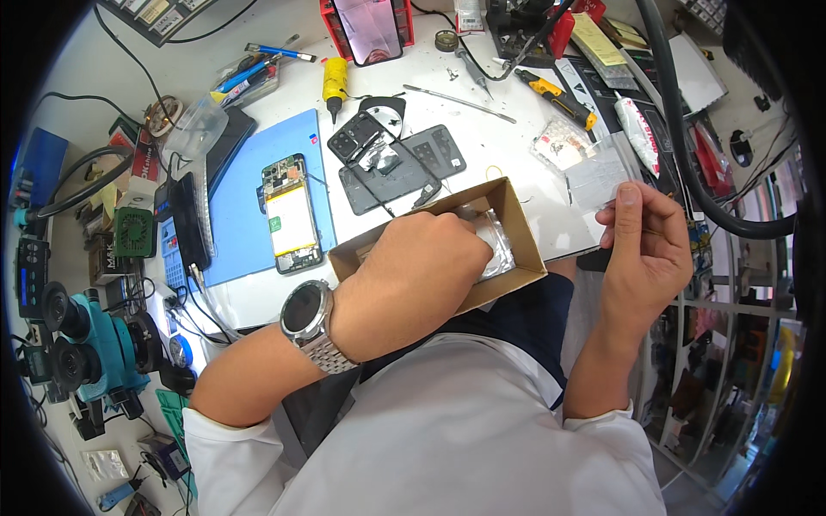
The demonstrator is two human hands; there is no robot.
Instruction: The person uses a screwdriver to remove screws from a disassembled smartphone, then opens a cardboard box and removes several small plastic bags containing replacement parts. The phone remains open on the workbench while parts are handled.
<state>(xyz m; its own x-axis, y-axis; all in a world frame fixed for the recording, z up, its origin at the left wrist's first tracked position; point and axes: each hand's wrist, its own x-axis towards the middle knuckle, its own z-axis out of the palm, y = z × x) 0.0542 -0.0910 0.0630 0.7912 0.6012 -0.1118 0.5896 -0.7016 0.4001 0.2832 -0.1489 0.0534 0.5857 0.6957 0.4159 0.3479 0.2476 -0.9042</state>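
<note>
My left hand (430, 256), a steel watch on its wrist, reaches down into an open cardboard box (520, 206) in front of my lap. Its fingers are curled, and their tips are hidden below the box's rim. Next to them inside the box lie small clear plastic bags (496, 245). To the right, my right hand (641, 245) pinches a small clear plastic bag (594, 179) between thumb and fingers at the table's edge. An opened phone (291, 211) with its white battery showing lies on a blue mat (237, 236). Beside it are dark phone back covers (391, 185).
Behind the covers stand a yellow bottle (335, 82) and a red phone stand (404, 21). A metal spudger (460, 103), a yellow-black knife (559, 99) and a white tube (637, 133) lie to the right. A thick black cable (680, 138) arches there. A teal microscope (99, 344) stands left.
</note>
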